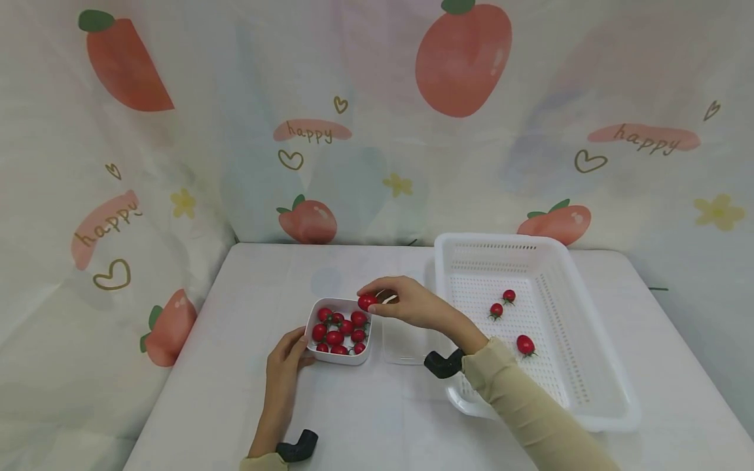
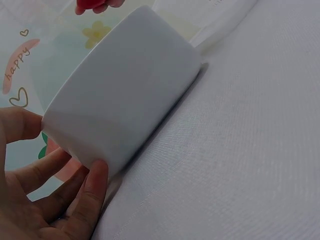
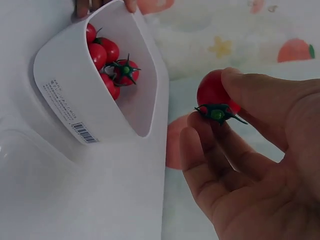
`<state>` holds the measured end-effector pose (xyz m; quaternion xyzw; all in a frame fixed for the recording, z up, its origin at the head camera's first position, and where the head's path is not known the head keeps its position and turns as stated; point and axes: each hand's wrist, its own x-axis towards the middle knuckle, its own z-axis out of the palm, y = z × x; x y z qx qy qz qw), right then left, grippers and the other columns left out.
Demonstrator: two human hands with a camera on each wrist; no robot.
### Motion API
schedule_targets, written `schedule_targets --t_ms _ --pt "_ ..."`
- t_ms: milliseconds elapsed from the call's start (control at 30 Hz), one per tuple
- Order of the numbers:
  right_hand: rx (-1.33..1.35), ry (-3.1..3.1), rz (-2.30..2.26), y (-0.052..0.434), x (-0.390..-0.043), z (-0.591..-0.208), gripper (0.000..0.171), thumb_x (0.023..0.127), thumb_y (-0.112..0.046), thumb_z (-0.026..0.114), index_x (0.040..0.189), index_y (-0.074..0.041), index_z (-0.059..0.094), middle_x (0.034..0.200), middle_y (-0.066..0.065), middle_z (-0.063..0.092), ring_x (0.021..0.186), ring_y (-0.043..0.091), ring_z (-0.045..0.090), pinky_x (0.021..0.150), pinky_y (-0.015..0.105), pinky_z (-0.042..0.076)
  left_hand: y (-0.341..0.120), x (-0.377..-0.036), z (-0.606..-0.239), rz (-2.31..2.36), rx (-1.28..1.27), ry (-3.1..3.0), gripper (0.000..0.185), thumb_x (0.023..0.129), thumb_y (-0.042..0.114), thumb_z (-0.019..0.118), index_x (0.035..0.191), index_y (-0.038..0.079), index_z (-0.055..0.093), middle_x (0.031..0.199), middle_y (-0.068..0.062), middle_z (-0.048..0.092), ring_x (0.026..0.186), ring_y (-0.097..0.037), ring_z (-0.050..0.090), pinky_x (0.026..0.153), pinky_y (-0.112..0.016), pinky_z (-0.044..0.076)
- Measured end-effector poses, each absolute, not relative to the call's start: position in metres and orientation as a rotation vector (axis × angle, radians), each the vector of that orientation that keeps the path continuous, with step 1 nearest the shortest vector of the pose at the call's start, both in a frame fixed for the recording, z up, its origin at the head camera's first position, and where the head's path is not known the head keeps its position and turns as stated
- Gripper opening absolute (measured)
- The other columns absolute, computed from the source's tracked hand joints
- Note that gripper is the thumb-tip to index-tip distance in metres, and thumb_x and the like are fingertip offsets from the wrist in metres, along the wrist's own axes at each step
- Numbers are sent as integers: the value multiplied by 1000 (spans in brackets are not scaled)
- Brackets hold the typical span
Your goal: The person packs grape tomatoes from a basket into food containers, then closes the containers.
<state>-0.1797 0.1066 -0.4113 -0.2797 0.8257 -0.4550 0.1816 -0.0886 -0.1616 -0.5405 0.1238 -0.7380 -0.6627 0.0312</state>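
The left hand [image 1: 287, 358] rests on the table [image 1: 235, 392] with its fingers [image 2: 90, 192] curled against the near side of a small white tub [image 1: 339, 331], holding it steady; the tub is full of red cherry tomatoes [image 1: 337, 332] with little green stems; just above the far right corner of the tub, the right hand [image 1: 406, 302] pinches one cherry tomato [image 1: 366, 301] between thumb and fingertips [image 3: 200, 137], with the green stem pointing at the palm; the other fingers are loosely bent and hold nothing else; right under that hand, beside the tub, lies a clear plastic lid [image 1: 403, 341]; to the right of the right hand stands a big white basket [image 1: 589, 366] with lots of tiny holes; three more tomatoes [image 1: 525, 344] lie apart on its floor, one near and two farther back; behind everything hangs a pale cloth [image 1: 177, 131] with peaches, hearts, flowers and the word "happy".
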Motion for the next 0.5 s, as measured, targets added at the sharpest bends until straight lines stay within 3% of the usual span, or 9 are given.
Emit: schedule_targets --t_ms 333,500 --pt "-931 2453 -1066 70 -173 -417 35 97 -11 74 131 -4 67 115 5 72 103 17 65 91 30 60 -163 -88 -540 -2056 384 -2275 38 109 36 55 140 16 62 143 -5 64 108 -14 68 89 -18 61" --pt "-944 2486 -898 59 -171 -424 28 95 -8 75 122 -6 67 109 3 72 99 15 64 88 30 60 -163 -87 -539 -2055 380 -2284 39 109 37 55 141 17 62 142 -5 64 107 -13 68 90 -18 60"
